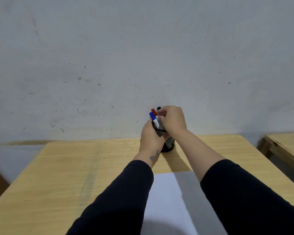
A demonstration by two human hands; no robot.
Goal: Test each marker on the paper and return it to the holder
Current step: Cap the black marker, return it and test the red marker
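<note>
A black mesh holder (pixel 168 144) stands at the far edge of the wooden table (pixel 75 167), close to the wall. My left hand (pixel 150 138) is wrapped around its left side. Three markers stick up from it: one with a blue cap (pixel 152 116), one with a red cap (pixel 154 111) and one with a black cap (pixel 158 108). My right hand (pixel 172 119) is over the top of the holder, its fingers closed on the black-capped marker. A white sheet of paper (pixel 170 200) lies on the table near me, between my forearms.
A grey scuffed wall (pixel 126 56) rises right behind the table. A second wooden table (pixel 285 146) stands to the right across a narrow gap. My black sleeves cover part of the paper.
</note>
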